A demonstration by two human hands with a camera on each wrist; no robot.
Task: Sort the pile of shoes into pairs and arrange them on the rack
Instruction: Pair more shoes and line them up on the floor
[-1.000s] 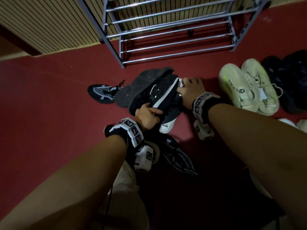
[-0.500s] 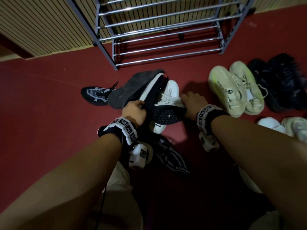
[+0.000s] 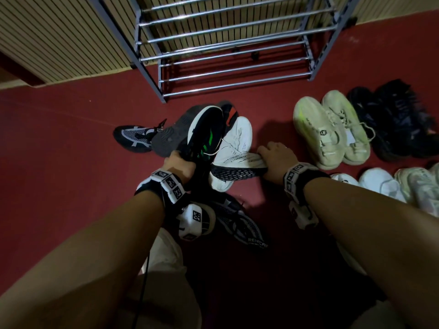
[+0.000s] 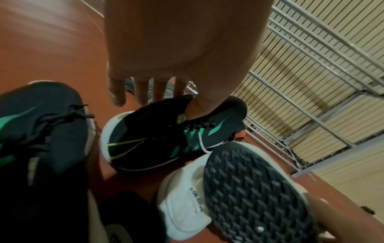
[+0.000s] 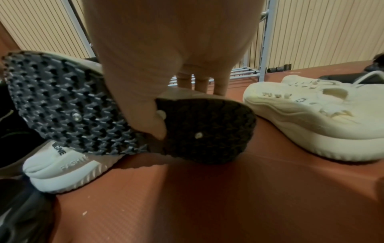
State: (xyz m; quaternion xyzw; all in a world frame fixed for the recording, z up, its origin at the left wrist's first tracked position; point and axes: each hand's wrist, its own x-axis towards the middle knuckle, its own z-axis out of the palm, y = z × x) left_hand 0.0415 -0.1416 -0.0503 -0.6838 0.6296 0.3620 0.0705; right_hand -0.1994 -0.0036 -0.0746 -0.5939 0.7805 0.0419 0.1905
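Note:
My left hand [image 3: 178, 162] grips a black shoe with green stripes [image 3: 206, 136] by its collar and holds it on edge. In the left wrist view the thumb [image 4: 199, 108] sits inside the collar of that shoe [image 4: 162, 141], and a matching black and green shoe [image 4: 37, 131] lies at the left. My right hand [image 3: 273, 157] grips a white shoe with a black studded sole [image 3: 237, 170], thumb [image 5: 145, 115] pressed on the sole [image 5: 62, 98]. A second white shoe [image 3: 237, 138] lies under it. The metal rack [image 3: 225, 43] stands bare against the wall.
On the red floor at the right are a cream pair [image 3: 332, 131], a black pair [image 3: 399, 119] and white shoes [image 3: 392, 186]. A grey-black mesh shoe [image 3: 135, 136] lies at the left and its like [image 3: 242, 224] lies near my left wrist. A dark grey sole [image 3: 171, 136] faces up.
My left hand has tipped the black shoe up, so its green stripes show. My right hand has drawn the black-soled white shoe rightwards, uncovering the second white shoe.

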